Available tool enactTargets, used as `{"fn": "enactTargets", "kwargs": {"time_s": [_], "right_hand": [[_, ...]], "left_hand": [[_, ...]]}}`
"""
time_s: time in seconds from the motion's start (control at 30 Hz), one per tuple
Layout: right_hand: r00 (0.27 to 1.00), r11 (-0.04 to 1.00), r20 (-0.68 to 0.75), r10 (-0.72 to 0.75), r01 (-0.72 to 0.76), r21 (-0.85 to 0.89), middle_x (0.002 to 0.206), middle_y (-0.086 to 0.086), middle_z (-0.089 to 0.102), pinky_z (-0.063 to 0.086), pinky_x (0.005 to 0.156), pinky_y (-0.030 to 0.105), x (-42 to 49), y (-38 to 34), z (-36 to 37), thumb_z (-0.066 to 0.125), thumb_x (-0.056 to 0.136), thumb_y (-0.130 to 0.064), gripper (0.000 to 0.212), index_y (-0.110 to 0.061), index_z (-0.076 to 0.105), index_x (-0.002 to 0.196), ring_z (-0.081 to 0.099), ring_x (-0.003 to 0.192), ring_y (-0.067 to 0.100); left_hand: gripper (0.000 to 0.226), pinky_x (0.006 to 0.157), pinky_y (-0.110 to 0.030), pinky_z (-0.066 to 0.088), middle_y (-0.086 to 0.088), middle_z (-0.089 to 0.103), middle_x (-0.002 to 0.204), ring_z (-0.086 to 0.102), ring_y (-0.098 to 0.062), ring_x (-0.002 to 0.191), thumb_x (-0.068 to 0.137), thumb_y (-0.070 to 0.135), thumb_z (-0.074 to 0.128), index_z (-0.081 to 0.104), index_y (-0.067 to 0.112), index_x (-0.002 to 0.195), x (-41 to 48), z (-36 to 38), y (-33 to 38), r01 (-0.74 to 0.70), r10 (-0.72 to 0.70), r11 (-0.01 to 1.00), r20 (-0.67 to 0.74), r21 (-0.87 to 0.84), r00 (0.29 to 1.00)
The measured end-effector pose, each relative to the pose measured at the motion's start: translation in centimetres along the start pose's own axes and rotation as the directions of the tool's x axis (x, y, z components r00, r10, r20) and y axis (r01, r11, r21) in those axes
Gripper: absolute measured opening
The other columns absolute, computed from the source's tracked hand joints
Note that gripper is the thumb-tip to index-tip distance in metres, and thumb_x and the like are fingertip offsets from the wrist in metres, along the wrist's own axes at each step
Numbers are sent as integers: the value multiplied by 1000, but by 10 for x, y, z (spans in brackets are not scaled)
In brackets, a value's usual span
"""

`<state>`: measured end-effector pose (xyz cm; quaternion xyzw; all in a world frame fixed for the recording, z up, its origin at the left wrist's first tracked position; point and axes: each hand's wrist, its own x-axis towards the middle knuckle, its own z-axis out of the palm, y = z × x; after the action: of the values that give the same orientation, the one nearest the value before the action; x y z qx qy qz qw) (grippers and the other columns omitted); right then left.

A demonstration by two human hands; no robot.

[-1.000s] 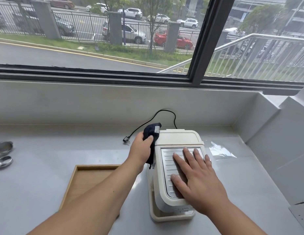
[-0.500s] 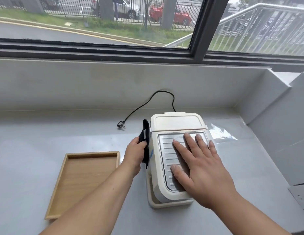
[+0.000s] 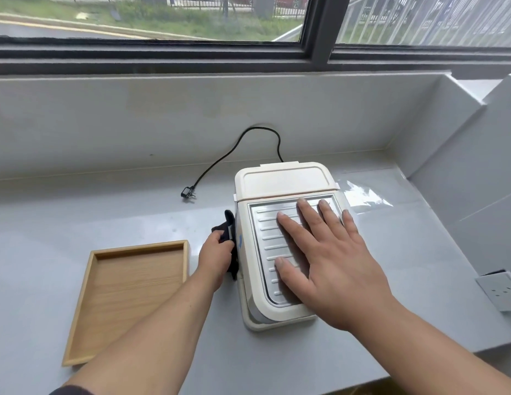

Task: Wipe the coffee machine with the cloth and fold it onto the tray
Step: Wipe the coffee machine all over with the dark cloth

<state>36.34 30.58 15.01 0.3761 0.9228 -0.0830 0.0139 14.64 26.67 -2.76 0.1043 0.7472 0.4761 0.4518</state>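
A cream-white coffee machine point(image 3: 283, 182) stands on the grey counter, seen from above, with a ribbed metal plate on its top. My right hand point(image 3: 325, 258) lies flat on that plate, fingers spread. My left hand point(image 3: 216, 253) grips a dark cloth point(image 3: 228, 223) and presses it against the machine's left side wall, low down. Part of the cloth is hidden behind my hand. A shallow wooden tray point(image 3: 86, 280) lies on the counter to the left of the machine, with nothing in it.
The machine's black cord and plug point(image 3: 188, 193) trail across the counter behind it, unplugged. A white wall socket point(image 3: 501, 292) sits at the right. A raised ledge and window run along the back; the counter's front edge is near my arms.
My left hand has slid the cloth down the machine's left side, from its top corner to lower on the wall. The view has tilted downward. My right hand stays on top.
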Motion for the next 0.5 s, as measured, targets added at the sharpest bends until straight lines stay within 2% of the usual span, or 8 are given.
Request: {"fn": "enactTargets", "kwargs": {"time_s": [0.23,0.5], "right_hand": [[1000,1000,-1,-2,2,5,175,-9,-3,-10,127,46,0,0,-1,17,94,-75,74,-50,3,162,-11,160,19],[1000,1000,-13,-5,6,25,175,-7,0,-9,127,47,-1,-1,-1,17,94,-74,74,-48,6,162,-8,160,21]], "left_hand": [[16,90,-50,61,-7,75,104,73,-29,97,93,13,68,63,22,105,-22,2,-27,32,-31,998,-24,47,999],[23,93,-53,60,-6,77,104,73,-29,98,92,17,69,65,22,115,-61,5,-62,124,-125,992,-26,-13,992]]}}
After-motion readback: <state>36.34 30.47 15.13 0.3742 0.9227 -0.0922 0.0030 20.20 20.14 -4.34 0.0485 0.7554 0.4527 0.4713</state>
